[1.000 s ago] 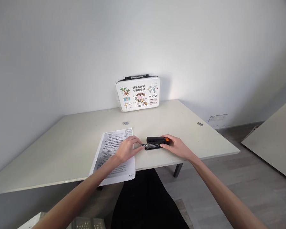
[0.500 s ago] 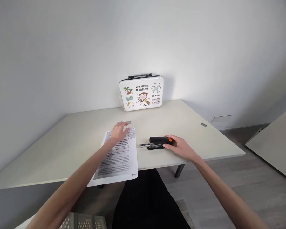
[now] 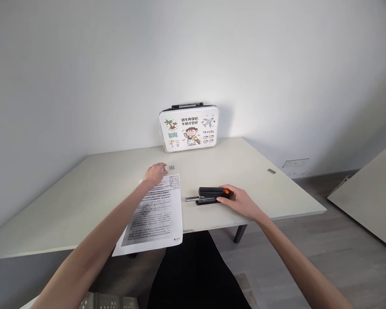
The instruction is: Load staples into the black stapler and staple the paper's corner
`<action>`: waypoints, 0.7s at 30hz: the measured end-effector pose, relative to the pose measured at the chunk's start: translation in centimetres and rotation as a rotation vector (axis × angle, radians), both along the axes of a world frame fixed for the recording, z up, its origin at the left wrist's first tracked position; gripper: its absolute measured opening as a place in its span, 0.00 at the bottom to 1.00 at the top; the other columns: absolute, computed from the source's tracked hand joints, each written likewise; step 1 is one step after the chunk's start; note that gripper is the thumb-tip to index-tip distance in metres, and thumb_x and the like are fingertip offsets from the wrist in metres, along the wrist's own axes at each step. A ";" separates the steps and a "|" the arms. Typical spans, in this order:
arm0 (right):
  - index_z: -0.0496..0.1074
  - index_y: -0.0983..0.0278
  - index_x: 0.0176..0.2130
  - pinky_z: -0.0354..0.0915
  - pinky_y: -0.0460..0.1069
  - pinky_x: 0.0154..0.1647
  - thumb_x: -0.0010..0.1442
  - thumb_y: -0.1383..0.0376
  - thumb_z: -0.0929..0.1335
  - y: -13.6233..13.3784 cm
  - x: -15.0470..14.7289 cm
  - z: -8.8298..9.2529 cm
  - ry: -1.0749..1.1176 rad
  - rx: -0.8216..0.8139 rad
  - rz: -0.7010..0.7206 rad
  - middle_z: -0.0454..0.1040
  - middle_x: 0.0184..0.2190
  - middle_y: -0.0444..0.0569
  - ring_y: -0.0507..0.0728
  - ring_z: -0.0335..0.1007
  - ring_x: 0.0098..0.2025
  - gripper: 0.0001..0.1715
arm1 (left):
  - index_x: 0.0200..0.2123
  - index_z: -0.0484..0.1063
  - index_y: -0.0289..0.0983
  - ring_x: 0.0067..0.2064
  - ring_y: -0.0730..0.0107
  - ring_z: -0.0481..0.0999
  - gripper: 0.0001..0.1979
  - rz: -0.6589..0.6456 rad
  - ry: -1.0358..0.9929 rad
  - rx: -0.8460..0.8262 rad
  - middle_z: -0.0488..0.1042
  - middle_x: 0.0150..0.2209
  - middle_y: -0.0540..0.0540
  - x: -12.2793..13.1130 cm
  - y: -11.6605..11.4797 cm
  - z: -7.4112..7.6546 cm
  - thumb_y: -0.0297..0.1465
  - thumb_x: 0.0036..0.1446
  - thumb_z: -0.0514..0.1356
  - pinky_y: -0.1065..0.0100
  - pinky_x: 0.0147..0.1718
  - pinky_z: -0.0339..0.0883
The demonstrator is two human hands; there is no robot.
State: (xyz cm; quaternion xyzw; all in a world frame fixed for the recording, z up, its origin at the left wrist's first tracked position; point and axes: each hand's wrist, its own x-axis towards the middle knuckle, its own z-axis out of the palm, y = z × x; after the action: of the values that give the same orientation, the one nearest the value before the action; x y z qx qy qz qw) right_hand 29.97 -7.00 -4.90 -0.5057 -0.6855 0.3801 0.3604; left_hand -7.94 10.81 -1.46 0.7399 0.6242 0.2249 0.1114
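My right hand (image 3: 239,201) is closed round the back end of a black stapler (image 3: 210,193) with an orange part. The stapler rests on the table, and its metal staple tray sticks out to the left. At the top edge of a printed sheet (image 3: 154,219), my left hand (image 3: 156,172) has its fingers bent together; a small grey piece seems to be between the fingertips. Just right of those fingertips lie small staple strips (image 3: 171,167). The sheet's lower edge hangs over the table's front edge.
A white case (image 3: 189,128) with cartoon prints and a black handle leans on the wall at the back of the pale table (image 3: 109,171). Another staple strip (image 3: 271,171) lies near the table's right edge. A wall socket (image 3: 296,163) is beyond it.
My left hand has drawn back a little left from the staple strips, its fingers now closed together. My right hand still holds the stapler. The view has shifted slightly.
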 end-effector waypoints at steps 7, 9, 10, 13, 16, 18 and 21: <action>0.75 0.53 0.52 0.72 0.57 0.49 0.65 0.46 0.70 -0.1 0.0 0.1 0.009 0.021 0.005 0.80 0.49 0.48 0.63 0.77 0.47 0.22 | 0.53 0.75 0.36 0.48 0.59 0.81 0.33 -0.107 -0.437 -0.190 0.79 0.50 0.36 0.5 -3.0 1.6 0.58 0.69 0.49 0.60 0.46 0.75; 0.75 0.54 0.52 0.72 0.58 0.50 0.65 0.45 0.70 -0.1 0.0 0.1 0.004 0.021 0.007 0.80 0.49 0.48 0.64 0.77 0.47 0.23 | 0.47 0.77 0.35 0.43 0.62 0.81 0.36 -0.187 -0.527 -0.292 0.79 0.45 0.36 1.1 -4.6 1.8 0.62 0.67 0.49 0.62 0.41 0.75; 0.75 0.54 0.52 0.72 0.58 0.50 0.64 0.45 0.70 -0.2 0.0 0.1 0.001 0.021 0.006 0.80 0.49 0.49 0.64 0.77 0.48 0.23 | 0.44 0.77 0.35 0.40 0.63 0.79 0.36 -0.218 -0.558 -0.340 0.78 0.42 0.37 1.4 -5.4 1.9 0.63 0.65 0.51 0.63 0.38 0.74; 0.75 0.54 0.53 0.71 0.59 0.51 0.65 0.44 0.70 -0.2 -0.1 0.1 0.000 0.013 0.008 0.80 0.50 0.49 0.64 0.76 0.49 0.24 | 0.34 0.74 0.36 0.32 0.68 0.73 0.35 -0.281 -0.616 -0.465 0.73 0.33 0.44 2.2 -7.3 2.3 0.65 0.61 0.56 0.65 0.30 0.69; 0.75 0.54 0.54 0.71 0.58 0.51 0.65 0.45 0.70 -0.2 -0.1 0.0 0.003 0.006 0.013 0.80 0.51 0.49 0.63 0.77 0.50 0.24 | 0.33 0.73 0.37 0.27 0.72 0.65 0.33 -0.314 -0.641 -0.545 0.66 0.27 0.50 2.7 -8.5 2.7 0.64 0.61 0.57 0.67 0.27 0.63; 0.76 0.54 0.54 0.72 0.57 0.51 0.65 0.45 0.70 -0.2 -0.1 -0.1 -0.001 0.012 0.007 0.80 0.51 0.48 0.63 0.77 0.50 0.24 | 0.37 0.74 0.36 0.25 0.74 0.61 0.31 -0.328 -0.646 -0.568 0.63 0.27 0.52 2.9 -9.1 2.9 0.62 0.62 0.58 0.67 0.26 0.60; 0.76 0.54 0.53 0.72 0.57 0.50 0.65 0.46 0.70 -0.2 -0.2 -0.1 -0.007 0.024 -0.003 0.81 0.51 0.48 0.63 0.77 0.49 0.23 | 0.43 0.77 0.36 0.26 0.74 0.60 0.29 -0.352 -0.640 -0.580 0.63 0.28 0.53 3.2 -10.0 3.4 0.59 0.64 0.60 0.66 0.29 0.63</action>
State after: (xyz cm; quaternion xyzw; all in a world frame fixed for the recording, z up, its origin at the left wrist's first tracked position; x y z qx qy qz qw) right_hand 29.81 -7.22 -5.04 -0.5037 -0.6904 0.3697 0.3647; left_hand -4.74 0.82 1.97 0.6663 0.4605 0.2358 0.5370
